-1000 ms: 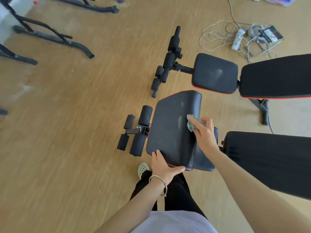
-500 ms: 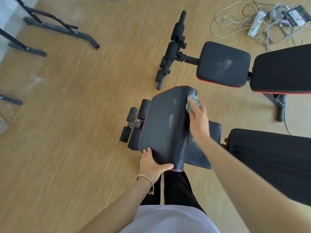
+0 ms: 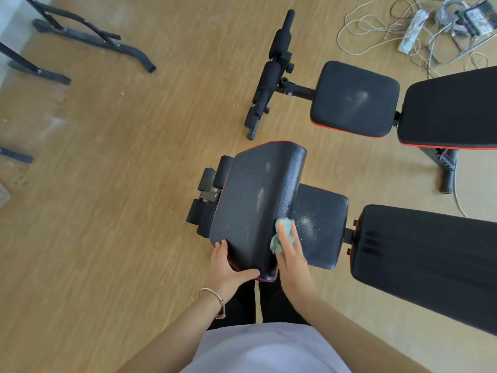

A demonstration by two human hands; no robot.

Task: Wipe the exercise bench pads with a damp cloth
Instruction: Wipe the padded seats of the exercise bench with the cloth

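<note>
Right hand: the right hand (image 3: 291,258) lies nearly flat, fingers stretched, pressing a crumpled pale-green cloth (image 3: 282,235) against the right flank of a tilted black vinyl pad with red piping (image 3: 255,203).
Change: the cloth has swept from the flank's far end to its near corner, so that flank looks about done.
Left hand: the left hand (image 3: 228,270) grips the pad's near edge, thumb on top.
Surface: grained, round-cornered, faintly streaked.
Beneath: a flat black vinyl seat pad (image 3: 326,246) speckled with pale grit (image 3: 305,224), seemingly unwiped.

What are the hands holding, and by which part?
The left hand grips the tilted seat pad by its near corner. The right hand presses the green cloth, fingers flat, against that pad's right side.
</note>
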